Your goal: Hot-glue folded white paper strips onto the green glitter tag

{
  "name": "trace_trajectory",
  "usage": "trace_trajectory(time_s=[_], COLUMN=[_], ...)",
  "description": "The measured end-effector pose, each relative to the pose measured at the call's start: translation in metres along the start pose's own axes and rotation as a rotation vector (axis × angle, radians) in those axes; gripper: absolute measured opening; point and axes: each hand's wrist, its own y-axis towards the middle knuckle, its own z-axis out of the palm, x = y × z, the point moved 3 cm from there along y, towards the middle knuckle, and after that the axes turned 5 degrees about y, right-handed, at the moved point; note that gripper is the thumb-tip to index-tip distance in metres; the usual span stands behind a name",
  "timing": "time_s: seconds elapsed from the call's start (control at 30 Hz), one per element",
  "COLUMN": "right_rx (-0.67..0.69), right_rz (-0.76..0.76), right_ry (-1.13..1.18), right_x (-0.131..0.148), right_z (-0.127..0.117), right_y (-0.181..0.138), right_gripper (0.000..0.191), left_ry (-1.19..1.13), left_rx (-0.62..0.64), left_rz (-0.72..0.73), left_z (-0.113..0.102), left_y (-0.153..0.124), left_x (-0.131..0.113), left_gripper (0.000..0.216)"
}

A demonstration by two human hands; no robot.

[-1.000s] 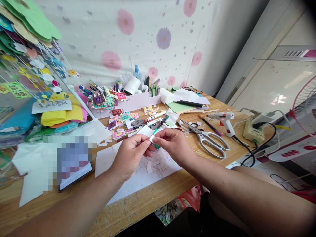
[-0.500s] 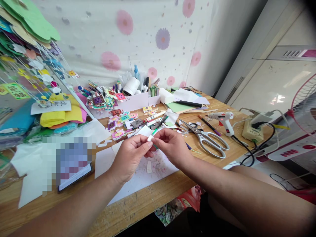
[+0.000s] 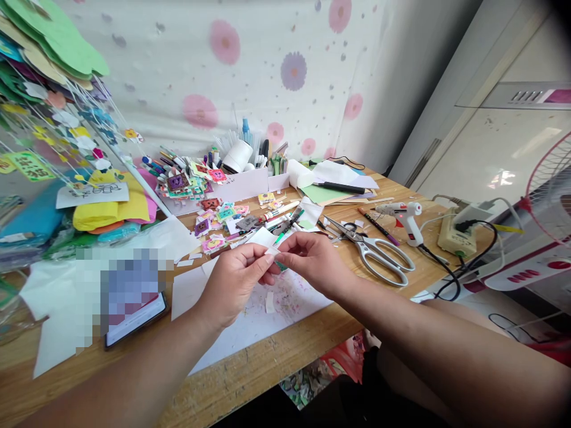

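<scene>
- My left hand (image 3: 234,282) and right hand (image 3: 312,261) meet above the white sheet (image 3: 250,321) on the table (image 3: 267,368).
- Both pinch one small white paper piece (image 3: 272,251) between thumb and fingertips; a bit of green shows just under it.
- Paper piece is held off the table, in front of the scissors (image 3: 375,249).
- Glue gun (image 3: 404,217) lies beyond the scissors, well apart from my hands.
- Phone (image 3: 134,315) lies left of my left arm.
</scene>
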Motion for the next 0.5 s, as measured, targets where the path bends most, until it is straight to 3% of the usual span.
trace_trajectory(time_s=[0.37,0.5], right_rx=[0.067,0.039], right_rz=[-0.038,-0.031], right_ry=[-0.011,-0.071], right_x=[0.01,0.008], right_z=[-0.005,-0.005], right_y=[-0.003,-0.003], right_gripper=[0.013,0.013], left_ry=[0.131,0.09], left_rx=[0.045,0.062], left_rz=[0.11,0.082], left_z=[-0.005,-0.003], left_y=[0.0,0.001], left_x=[-0.003,-0.003], left_gripper=[0.014,0.015])
